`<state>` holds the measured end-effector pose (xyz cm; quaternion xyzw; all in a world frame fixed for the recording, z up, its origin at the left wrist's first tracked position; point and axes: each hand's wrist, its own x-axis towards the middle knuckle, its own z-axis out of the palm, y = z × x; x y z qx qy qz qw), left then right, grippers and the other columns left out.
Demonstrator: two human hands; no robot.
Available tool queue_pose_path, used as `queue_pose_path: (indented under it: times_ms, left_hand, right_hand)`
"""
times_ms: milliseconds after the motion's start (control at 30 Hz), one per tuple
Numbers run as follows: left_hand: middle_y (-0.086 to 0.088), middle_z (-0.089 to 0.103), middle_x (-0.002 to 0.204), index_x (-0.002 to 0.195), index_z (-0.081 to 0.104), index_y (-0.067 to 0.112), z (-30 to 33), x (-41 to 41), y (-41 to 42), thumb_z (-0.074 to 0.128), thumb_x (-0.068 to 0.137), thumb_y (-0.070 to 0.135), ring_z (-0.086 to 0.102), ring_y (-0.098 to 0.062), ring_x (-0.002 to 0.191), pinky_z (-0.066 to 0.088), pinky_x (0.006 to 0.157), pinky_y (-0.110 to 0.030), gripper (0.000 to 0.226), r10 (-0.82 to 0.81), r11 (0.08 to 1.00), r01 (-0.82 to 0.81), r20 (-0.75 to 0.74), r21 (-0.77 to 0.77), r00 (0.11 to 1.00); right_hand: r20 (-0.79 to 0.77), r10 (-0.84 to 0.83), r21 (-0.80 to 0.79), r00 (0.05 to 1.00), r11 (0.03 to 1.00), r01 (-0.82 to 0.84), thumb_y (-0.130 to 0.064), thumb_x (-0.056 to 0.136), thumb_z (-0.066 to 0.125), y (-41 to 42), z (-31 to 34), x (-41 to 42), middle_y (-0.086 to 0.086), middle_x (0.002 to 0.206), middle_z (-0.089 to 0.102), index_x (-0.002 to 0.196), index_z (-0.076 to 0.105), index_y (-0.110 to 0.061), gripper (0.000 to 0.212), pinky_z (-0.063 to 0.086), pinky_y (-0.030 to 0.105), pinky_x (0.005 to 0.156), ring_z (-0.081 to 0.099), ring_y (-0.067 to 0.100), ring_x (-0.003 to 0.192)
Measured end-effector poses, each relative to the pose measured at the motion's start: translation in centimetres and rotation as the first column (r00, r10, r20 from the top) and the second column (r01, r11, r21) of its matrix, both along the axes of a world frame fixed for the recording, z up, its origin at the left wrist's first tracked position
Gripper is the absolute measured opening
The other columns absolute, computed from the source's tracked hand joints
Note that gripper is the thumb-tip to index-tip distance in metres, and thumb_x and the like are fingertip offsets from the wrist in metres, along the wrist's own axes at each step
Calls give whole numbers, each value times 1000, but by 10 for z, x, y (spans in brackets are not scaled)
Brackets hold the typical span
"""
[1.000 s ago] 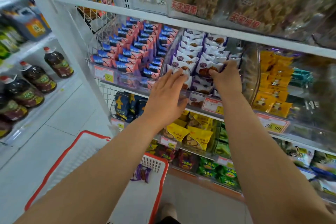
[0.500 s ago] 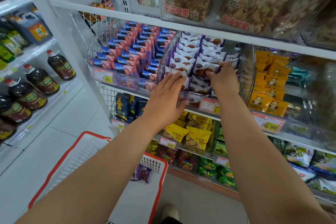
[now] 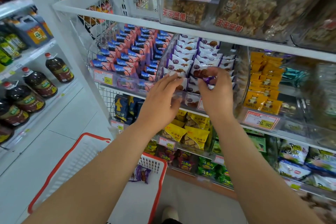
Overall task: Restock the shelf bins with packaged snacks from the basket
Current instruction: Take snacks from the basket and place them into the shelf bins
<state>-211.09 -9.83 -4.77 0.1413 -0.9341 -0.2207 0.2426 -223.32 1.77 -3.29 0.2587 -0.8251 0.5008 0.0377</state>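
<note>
Pinching a small purple-and-white snack pack point(image 3: 209, 79) between thumb and fingertips of the right hand point(image 3: 216, 94) — held just at the front of the clear shelf bin point(image 3: 164, 60), over the front row of white-and-purple wafer packs point(image 3: 185, 54). Left hand point(image 3: 160, 103) alongside, fingers point(image 3: 171, 79) loosely extended and resting on the front packs of the left-hand row, apparently steadying them; nothing gripped there as far as can be told. Blur around both sets of fingertips, so exact contact hard to read.

Placing step, by the look of it — one pack being slotted in at the front of an already well-filled bin. Next door on the left, the bin of blue-and-orange packs point(image 3: 127, 54); to the right, yellow packs point(image 3: 263, 82).

Down below, the red-rimmed white basket point(image 3: 160, 174) near the shelf foot, with one purple pack point(image 3: 141, 173) showing by its far wall — more stock left, though how much is hidden by the forearms.

Next move likely calls for seating the pinched pack upright against the row, letting go without toppling the neighbours, then reaching down to the basket for another.
</note>
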Motion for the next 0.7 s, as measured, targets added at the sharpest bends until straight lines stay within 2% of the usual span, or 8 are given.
queue_pose_path:
  times_ms: [100, 200, 300, 467, 500, 567, 633, 700]
  left_hand:
    - [-3, 57, 130, 131, 58, 14, -6, 24, -4, 61, 93, 13, 47, -17, 123, 39, 102, -31, 38, 76, 996, -71, -114, 48, 991]
    - [-2, 62, 116, 125, 62, 14, -22, 63, -14, 60, 94, 10, 50, -15, 110, 42, 91, -29, 31, 158, 979, -145, -89, 140, 983]
    - [3, 63, 109, 124, 62, 17, -54, 115, -33, 58, 95, 11, 55, -16, 106, 45, 91, -32, 30, 249, 938, -243, 7, 248, 968]
    - [1, 67, 108, 119, 65, 16, -123, 216, -64, 59, 93, 9, 59, -15, 102, 49, 93, -41, 27, 434, 777, -490, 228, 395, 871]
    - [0, 67, 109, 117, 66, 16, -136, 233, -68, 60, 94, 11, 60, -14, 102, 49, 92, -40, 25, 442, 749, -523, 280, 408, 852]
    - [-1, 67, 113, 115, 66, 15, -159, 265, -74, 59, 95, 13, 60, -14, 103, 47, 89, -31, 22, 440, 693, -580, 387, 428, 810]
    - [-2, 67, 113, 114, 67, 15, -182, 293, -81, 60, 94, 13, 61, -16, 104, 46, 89, -29, 22, 412, 662, -611, 471, 434, 780]
    - [-1, 67, 112, 115, 68, 15, -202, 317, -87, 60, 94, 13, 61, -16, 104, 47, 89, -29, 22, 373, 644, -625, 531, 442, 761]
  right_hand:
    - [204, 222, -176, 953, 966, -188, -15, 92, 64, 0, -5, 48, -8, 97, 60, 117, 54, -21, 27, 43, 10, 68, 54, -4, 79]
    - [354, 360, -198, 863, 931, -307, -14, 93, 64, -7, -26, 87, -7, 87, 60, 112, 56, -22, 22, 45, 11, 68, 55, -4, 74]
    - [478, 432, -133, 765, 896, -423, -14, 92, 66, -17, -63, 125, -3, 82, 61, 101, 58, -25, 16, 45, 12, 65, 53, 0, 68]
    - [732, 384, 63, 563, 785, -617, -13, 91, 67, -37, -160, 192, 0, 79, 60, 90, 61, -26, 14, 49, 29, 70, 55, 10, 68]
    - [785, 353, 91, 509, 747, -658, -11, 92, 65, -39, -178, 205, 0, 79, 58, 95, 63, -18, 8, 48, 24, 67, 53, 10, 67]
    - [863, 269, 167, 427, 646, -745, -14, 95, 62, -47, -214, 230, -2, 80, 53, 111, 60, -3, 19, 42, 12, 60, 50, 8, 68]
    - [895, 201, 235, 397, 544, -806, -23, 95, 63, -57, -251, 252, -4, 87, 55, 118, 59, -7, 28, 45, 16, 69, 53, 10, 77]
    - [907, 148, 292, 393, 451, -843, -27, 95, 62, -71, -290, 272, 0, 106, 59, 122, 60, -13, 31, 47, 27, 83, 58, 16, 94]
